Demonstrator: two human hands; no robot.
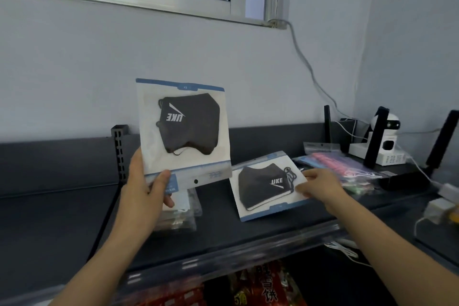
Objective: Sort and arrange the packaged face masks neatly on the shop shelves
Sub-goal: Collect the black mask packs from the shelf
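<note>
My left hand [146, 186] grips the bottom corner of a packaged black face mask [183, 129] and holds it upright above the dark shelf [74, 218], upside down with its logo inverted. My right hand [320, 187] pinches the right edge of a second packaged black mask [263, 186], which lies tilted on the shelf. Under my left hand sits a small stack of packaged light-coloured masks [181, 216]. A loose pile of colourful packaged masks [342, 166] lies to the right, behind my right hand.
A white security camera [387, 141] and black router antennas [375, 136] stand at the shelf's right end, with cables [310, 67] running up the wall. A slotted shelf upright [120, 154] rises at left. Red snack packets [260, 285] fill the lower shelf.
</note>
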